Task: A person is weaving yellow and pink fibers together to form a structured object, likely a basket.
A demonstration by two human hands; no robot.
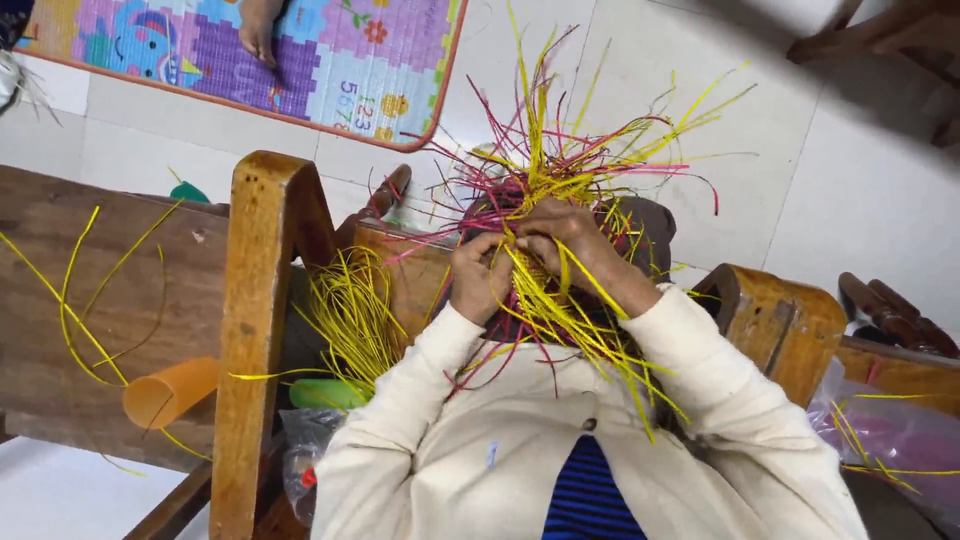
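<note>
Strands of yellow and pink cane fan out from the half-woven bundle (560,175) I hold in front of my chest, above the gap between the wooden chair frames. My left hand (478,275) is closed round the near left side of the weave, fingers curled tight over the crossing strips so the woven core cannot slip. My right hand (560,235) sits on top, just touching the left, its fingers pinched shut on a yellow strip (585,280) that runs down toward my right sleeve. Exactly which strand lies under the right fingertips I cannot tell; the tangle hides it.

To do this step well, I judge the left hand should keep firm, steady pressure on the core while the right draws its strip snug against the neighbouring row, without kinking it. The loose ends near my wrists could snag, so pulling along the strip's own line seems wise.

Left of me, more loose yellow strips (350,315) spill beside the upright wooden post (255,330), and an orange cup (170,392) lies on its side on the wooden bench (60,300). Far off, a colourful play mat (340,60) covers the tiled floor.
</note>
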